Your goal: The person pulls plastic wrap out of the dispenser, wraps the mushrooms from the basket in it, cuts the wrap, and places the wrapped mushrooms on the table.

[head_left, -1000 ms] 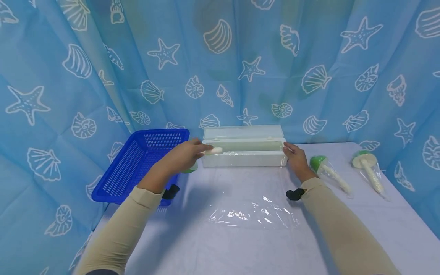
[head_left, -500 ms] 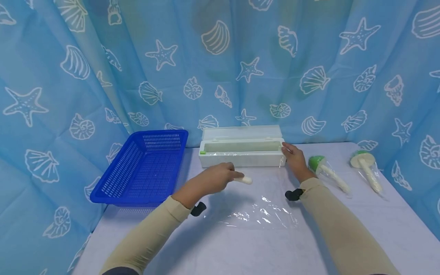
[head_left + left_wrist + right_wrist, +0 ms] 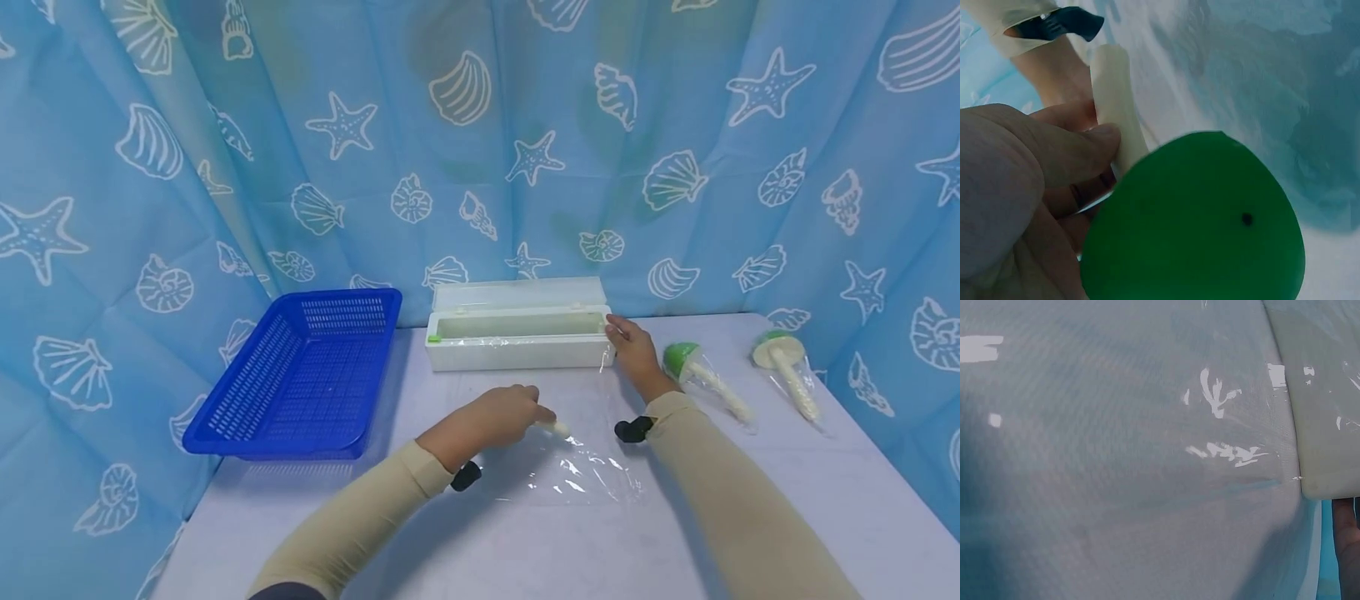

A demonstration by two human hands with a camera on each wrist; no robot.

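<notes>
My left hand (image 3: 501,415) pinches the cream stem of a toy mushroom (image 3: 1200,225) between thumb and fingers. In the left wrist view its green cap, marked with a dark dot, faces the camera; from the head only the stem's end (image 3: 558,429) shows past the fingers. Under this hand a sheet of cling film (image 3: 581,479) lies spread over the table, drawn from a white cling film dispenser (image 3: 517,357) with its lid raised. My right hand (image 3: 637,357) holds the dispenser's right end. Only a finger of it shows in the right wrist view.
Two toy mushrooms wrapped in clear film, a nearer one (image 3: 681,360) and a farther one (image 3: 778,352), lie at the right. A blue plastic basket (image 3: 375,400) stands at the left. Behind the table (image 3: 420,533) hangs a blue shell-patterned curtain (image 3: 480,150).
My left hand has carried the mushroom from the dispenser's left end rightward and nearer to me, over the film. My right hand stays at the dispenser's right end.
</notes>
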